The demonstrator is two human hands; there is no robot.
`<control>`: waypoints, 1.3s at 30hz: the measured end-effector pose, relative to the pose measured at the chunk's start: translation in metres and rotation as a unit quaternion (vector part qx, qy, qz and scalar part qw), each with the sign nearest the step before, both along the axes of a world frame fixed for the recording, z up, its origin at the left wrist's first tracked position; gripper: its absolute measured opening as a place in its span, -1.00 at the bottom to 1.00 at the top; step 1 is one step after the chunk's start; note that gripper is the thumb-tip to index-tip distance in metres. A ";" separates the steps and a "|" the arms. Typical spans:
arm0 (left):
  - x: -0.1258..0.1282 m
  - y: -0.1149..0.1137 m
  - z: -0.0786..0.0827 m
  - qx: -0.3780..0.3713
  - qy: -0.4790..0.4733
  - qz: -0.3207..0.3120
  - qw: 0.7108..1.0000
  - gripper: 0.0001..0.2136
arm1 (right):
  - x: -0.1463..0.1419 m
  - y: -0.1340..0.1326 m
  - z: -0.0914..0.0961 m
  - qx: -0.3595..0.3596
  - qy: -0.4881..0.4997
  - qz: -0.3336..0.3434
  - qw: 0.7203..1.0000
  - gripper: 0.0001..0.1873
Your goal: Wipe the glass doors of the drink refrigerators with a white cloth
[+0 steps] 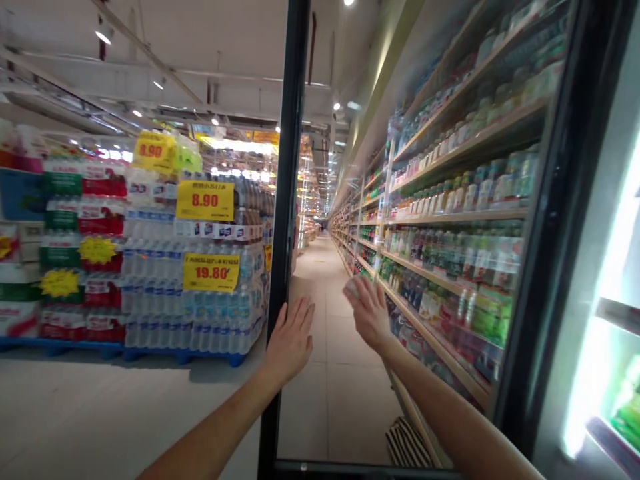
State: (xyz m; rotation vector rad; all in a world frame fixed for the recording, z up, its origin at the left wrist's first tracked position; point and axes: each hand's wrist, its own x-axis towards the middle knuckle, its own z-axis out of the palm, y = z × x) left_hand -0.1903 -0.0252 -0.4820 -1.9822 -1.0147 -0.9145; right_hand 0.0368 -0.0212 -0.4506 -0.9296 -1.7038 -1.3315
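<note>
The left hand [290,339] lies low centre, fingers outstretched and gripping nothing, across the inner edge of the black frame [293,133] and the glass door [327,400], apparently to steady it. The right hand [369,317], just right of centre, is raised at the glass with its fingers extended; a pale blur by the fingertips leaves me unable to tell whether it holds anything. The door fills the centre of the frame, upright, probably swung out from the lit cabinet [603,300] at far right. Rows of bottles [487,190] show in or through the glass. Pale floor [60,407] spreads lower left, under water packs [155,267] stacked on blue pallets [183,355], with ceiling lamps overhead.
</note>
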 end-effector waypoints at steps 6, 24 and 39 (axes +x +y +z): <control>-0.016 -0.006 -0.010 0.014 0.025 -0.008 1.000 -0.49 | -0.021 0.005 0.003 -0.035 -0.057 0.019 0.998 -0.48; -0.040 -0.020 -0.042 -0.007 0.019 -0.016 1.000 -0.49 | -0.078 0.010 -0.064 -0.156 -0.075 0.057 0.983 -0.52; -0.030 -0.024 -0.055 -0.019 0.023 -0.037 0.999 -0.52 | -0.027 -0.024 -0.110 -0.129 0.017 -0.004 0.991 -0.52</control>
